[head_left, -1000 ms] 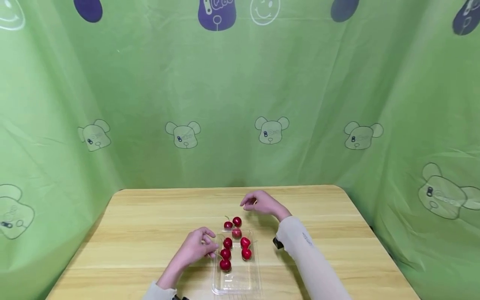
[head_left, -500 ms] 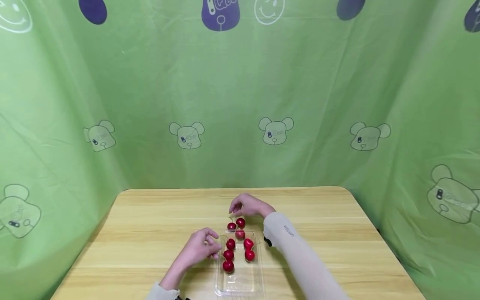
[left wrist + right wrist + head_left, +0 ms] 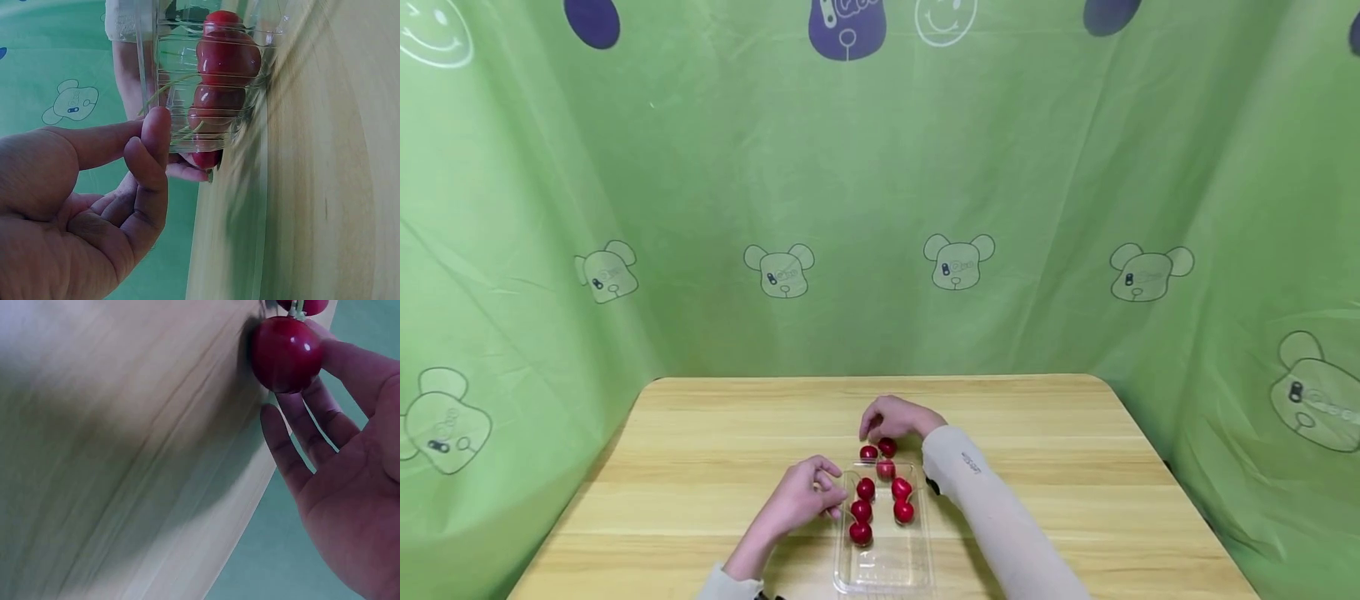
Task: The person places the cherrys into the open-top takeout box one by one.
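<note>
A clear plastic tray point(image 3: 883, 571) lies near the table's front edge with several red cherries point(image 3: 861, 510) in its far half. Two more cherries point(image 3: 869, 452) sit on the wood just beyond the tray. My right hand point(image 3: 891, 419) arches over these two. In the right wrist view its thumb and fingers point(image 3: 350, 359) close on one cherry point(image 3: 286, 353) that still rests on the table. My left hand point(image 3: 805, 498) lies at the tray's left rim with loosely curled fingers point(image 3: 153, 144) against the tray wall point(image 3: 187, 75), pinching nothing.
The wooden table point(image 3: 700, 450) is ringed by a green printed curtain point(image 3: 880, 208) at the back and both sides. A small dark object point(image 3: 931, 486) shows under my right sleeve point(image 3: 992, 517).
My right hand has moved left and down from right of the tray onto the two cherries on the table. The left hand has stayed at the tray's rim.
</note>
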Available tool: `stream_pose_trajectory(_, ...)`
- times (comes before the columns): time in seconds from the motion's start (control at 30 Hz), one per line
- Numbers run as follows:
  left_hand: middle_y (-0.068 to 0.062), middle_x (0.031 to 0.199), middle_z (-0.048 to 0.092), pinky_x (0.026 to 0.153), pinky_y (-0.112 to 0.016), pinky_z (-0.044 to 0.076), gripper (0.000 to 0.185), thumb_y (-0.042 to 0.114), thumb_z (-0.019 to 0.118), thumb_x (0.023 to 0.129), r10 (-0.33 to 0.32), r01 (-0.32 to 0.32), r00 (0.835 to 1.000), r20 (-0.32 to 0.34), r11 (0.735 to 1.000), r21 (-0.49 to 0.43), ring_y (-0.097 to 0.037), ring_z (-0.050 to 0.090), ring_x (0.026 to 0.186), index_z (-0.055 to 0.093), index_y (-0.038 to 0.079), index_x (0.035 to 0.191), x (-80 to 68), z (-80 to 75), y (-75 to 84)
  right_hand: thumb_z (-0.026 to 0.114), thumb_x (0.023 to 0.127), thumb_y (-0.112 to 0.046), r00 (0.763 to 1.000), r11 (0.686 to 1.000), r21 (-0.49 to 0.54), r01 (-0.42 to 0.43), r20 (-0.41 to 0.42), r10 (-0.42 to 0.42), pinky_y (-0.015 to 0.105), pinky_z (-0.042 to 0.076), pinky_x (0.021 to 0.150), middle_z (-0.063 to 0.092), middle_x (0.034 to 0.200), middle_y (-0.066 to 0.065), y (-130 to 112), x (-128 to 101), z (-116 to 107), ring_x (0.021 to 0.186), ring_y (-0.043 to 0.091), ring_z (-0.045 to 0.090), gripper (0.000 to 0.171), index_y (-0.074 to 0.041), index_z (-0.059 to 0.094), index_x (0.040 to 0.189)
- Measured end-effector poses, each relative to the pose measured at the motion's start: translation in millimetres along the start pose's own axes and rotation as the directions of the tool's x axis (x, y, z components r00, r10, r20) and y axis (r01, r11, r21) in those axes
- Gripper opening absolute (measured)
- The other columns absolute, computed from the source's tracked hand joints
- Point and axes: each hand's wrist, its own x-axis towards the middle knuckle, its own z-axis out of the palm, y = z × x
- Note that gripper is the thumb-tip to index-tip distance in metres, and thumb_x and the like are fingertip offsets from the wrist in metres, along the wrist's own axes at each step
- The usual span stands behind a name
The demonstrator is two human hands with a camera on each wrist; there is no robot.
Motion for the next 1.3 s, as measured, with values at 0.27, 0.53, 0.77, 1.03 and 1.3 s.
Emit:
stream_pose_trajectory(0.27,-0.013,0.088,0.07,0.066,-0.042,0.065,0.039,0.003,0.074,0.092,-0.007,0.007,1.0,-0.001,1.0,0.005,-0.02,0.072,0.067,0.055,-0.012,0.122,0.2,-1.0,-1.0,0.074,0.092,-0.001,1.0,0.999,-0.04,0.004,-0.017,-0.005,0.022,0.056,0.077,0.073,0.086,-0.004,7,0,-2,0.078,0.006,0.063,0.013,-0.012,0.08,0.091)
stream_pose_trajectory(0.53,-0.012,0.088,0.07,0.066,-0.041,0.065,0.04,0.004,0.075,0.091,-0.006,0.006,1.0,-0.004,1.0,0.004,-0.021,0.072,0.068,0.055,-0.012,0.123,0.0,-1.4,-1.8,0.074,0.09,0.005,1.0,1.0,-0.013,-0.018,-0.017,0.018,0.022,0.056,0.075,0.073,0.086,0.003,12,-5,-8,0.077,0.01,0.063,0.013,-0.008,0.078,0.092)
stream_pose_trajectory(0.77,-0.013,0.089,0.07,0.066,-0.041,0.065,0.039,0.004,0.075,0.091,-0.007,0.007,1.0,-0.006,1.0,-0.01,-0.026,0.073,0.069,0.056,-0.011,0.122,-0.4,-1.5,-1.7,0.077,0.086,0.006,0.999,0.999,0.005,-0.042,-0.025,0.042,0.021,0.056,0.072,0.074,0.087,0.008,16,-7,-7,0.075,0.01,0.062,0.013,-0.006,0.077,0.089)
stream_pose_trajectory(1.03,-0.013,0.09,0.069,0.067,-0.041,0.065,0.041,0.004,0.074,0.091,-0.014,0.014,1.0,-0.006,1.0,-0.024,-0.025,0.073,0.07,0.055,-0.012,0.124,-0.5,-0.8,-2.7,0.081,0.085,0.001,0.998,0.999,0.005,-0.05,-0.04,0.051,0.021,0.055,0.07,0.072,0.081,0.004,20,-9,-4,0.074,0.012,0.063,0.009,-0.006,0.076,0.086)
stream_pose_trajectory(1.3,-0.012,0.089,0.069,0.068,-0.044,0.065,0.042,0.004,0.074,0.092,-0.012,0.012,1.0,-0.006,1.0,-0.018,-0.025,0.073,0.069,0.055,-0.012,0.125,0.3,-1.2,-3.2,0.08,0.086,0.0,0.997,0.997,0.047,-0.068,-0.041,0.07,0.022,0.055,0.071,0.07,0.08,0.0,24,-11,-5,0.074,0.011,0.061,0.009,-0.008,0.075,0.086)
